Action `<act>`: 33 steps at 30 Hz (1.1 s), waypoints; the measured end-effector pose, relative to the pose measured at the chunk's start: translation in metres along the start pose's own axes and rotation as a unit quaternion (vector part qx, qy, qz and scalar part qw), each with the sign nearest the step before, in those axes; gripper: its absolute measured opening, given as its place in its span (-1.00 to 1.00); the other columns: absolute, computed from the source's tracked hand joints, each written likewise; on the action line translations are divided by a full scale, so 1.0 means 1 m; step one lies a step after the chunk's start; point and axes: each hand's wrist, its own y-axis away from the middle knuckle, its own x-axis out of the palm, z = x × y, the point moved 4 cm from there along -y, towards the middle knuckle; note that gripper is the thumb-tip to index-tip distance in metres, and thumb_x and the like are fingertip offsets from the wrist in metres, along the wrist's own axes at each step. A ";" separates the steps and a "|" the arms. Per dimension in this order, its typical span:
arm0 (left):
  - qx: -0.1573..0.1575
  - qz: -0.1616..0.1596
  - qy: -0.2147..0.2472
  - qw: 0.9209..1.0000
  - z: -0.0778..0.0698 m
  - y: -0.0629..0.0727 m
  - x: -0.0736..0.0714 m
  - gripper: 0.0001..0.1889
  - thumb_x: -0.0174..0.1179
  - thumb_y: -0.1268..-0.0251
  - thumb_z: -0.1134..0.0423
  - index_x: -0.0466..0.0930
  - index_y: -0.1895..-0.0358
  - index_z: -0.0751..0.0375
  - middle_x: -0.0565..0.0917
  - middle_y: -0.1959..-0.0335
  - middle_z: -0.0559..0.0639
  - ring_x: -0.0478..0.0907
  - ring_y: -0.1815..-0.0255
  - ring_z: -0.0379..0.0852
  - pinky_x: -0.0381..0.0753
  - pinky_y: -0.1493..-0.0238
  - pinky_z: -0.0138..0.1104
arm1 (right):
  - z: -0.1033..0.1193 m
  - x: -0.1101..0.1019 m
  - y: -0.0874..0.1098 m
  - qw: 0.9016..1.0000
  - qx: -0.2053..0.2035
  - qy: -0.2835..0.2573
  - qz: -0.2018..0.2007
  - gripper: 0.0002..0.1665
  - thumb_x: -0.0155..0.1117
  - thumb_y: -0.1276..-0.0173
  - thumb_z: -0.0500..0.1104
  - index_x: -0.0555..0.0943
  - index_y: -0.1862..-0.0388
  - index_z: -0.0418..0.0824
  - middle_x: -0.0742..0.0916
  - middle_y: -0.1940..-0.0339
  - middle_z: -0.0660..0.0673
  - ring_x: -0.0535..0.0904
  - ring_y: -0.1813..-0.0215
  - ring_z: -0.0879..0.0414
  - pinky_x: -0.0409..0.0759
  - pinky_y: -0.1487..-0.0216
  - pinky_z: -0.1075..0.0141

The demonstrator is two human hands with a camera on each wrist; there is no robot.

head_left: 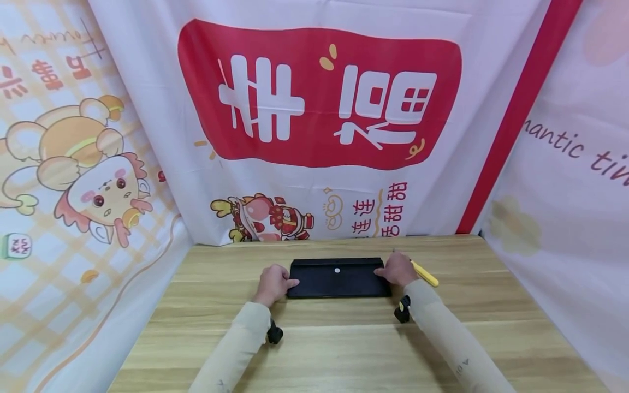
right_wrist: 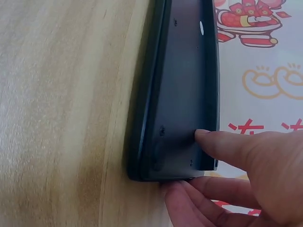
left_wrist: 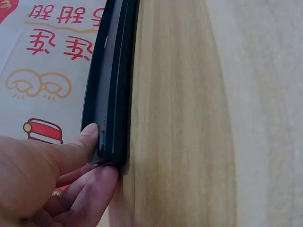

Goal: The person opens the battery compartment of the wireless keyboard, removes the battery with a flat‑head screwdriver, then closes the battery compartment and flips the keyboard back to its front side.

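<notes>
A flat, black rectangular device [head_left: 339,285] lies crosswise on the wooden table, with a small white round spot and a raised ridge along its far side. Small screw holes show on its upper face in the right wrist view. At its left end my left hand [head_left: 273,285] pinches the corner, thumb on top and fingers at the end edge. My right hand [head_left: 400,268] grips the opposite end the same way, its thumb [right_wrist: 222,144] laid over the face. Just beyond that hand is a slim yellow-handled tool [head_left: 425,273], partly hidden by it.
The wooden table [head_left: 334,355] stretches toward me from the device. Printed cloths hang behind it and on both sides, the back cloth [head_left: 334,191] meeting the table's far edge. Each wrist wears a small black camera [head_left: 274,332].
</notes>
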 end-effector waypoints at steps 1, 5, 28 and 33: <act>0.001 0.000 -0.004 1.000 -0.001 0.001 0.000 -0.50 0.56 -0.25 0.15 0.49 0.74 0.17 0.37 0.79 -0.16 0.34 0.62 -0.14 0.36 0.41 -0.32 | 0.001 0.000 0.000 1.000 0.003 0.004 -0.001 -0.32 0.58 -0.31 0.05 0.42 0.87 -0.09 0.39 0.81 0.08 0.36 0.65 0.15 0.39 0.49 0.33; -0.008 0.003 -0.014 1.000 -0.002 -0.001 0.000 -0.52 0.55 -0.25 0.12 0.51 0.71 0.17 0.39 0.76 -0.15 0.37 0.59 -0.13 0.37 0.39 -0.33 | 0.001 -0.002 0.000 1.000 -0.007 0.008 -0.004 -0.37 0.58 -0.31 0.05 0.49 0.83 -0.12 0.47 0.72 0.03 0.41 0.60 0.12 0.42 0.46 0.31; 0.033 0.076 0.048 0.995 0.009 -0.033 -0.002 -0.47 0.37 -0.44 0.25 0.55 -0.38 0.41 0.67 -0.30 0.30 0.61 -0.36 0.22 0.58 -0.42 0.07 | 0.035 -0.033 -0.018 0.953 -0.279 0.089 0.076 -0.58 0.57 -0.33 -0.20 0.75 -0.12 -0.35 0.83 -0.06 -0.26 0.75 -0.09 -0.09 0.74 -0.18 -0.02; 0.025 0.067 0.065 0.995 0.011 -0.043 0.005 -0.50 0.40 -0.42 0.25 0.59 -0.35 0.36 0.72 -0.24 0.23 0.65 -0.29 0.16 0.62 -0.38 0.05 | 0.037 -0.027 -0.021 0.939 -0.322 0.112 0.055 -0.65 0.56 -0.33 -0.23 0.77 -0.04 -0.35 0.85 0.02 -0.26 0.76 -0.01 -0.06 0.76 -0.12 0.02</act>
